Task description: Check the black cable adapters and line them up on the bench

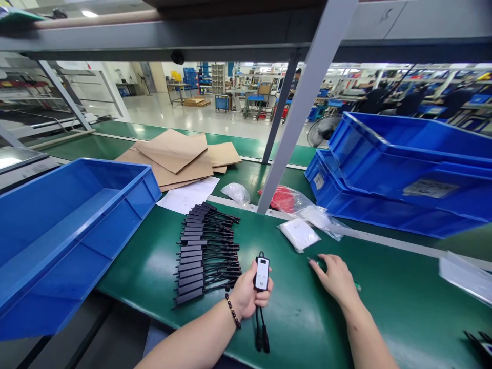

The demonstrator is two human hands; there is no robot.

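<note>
My left hand is closed around a small black device with a white face and a dark display window, held upright over the table. Two short black cables with plugs hang below that hand. My right hand rests on the green tabletop, its fingers curled over a slim green item. A thin tip shows by the thumb; the palm hides most of the item. Left of my left hand lies a neat column of flat black devices with cables, their leads pointing right.
A blue bin stands at left; stacked blue bins stand at right. Brown cardboard sheets, a printed paper and bagged white pieces lie farther back. A slanted metal post rises from the table.
</note>
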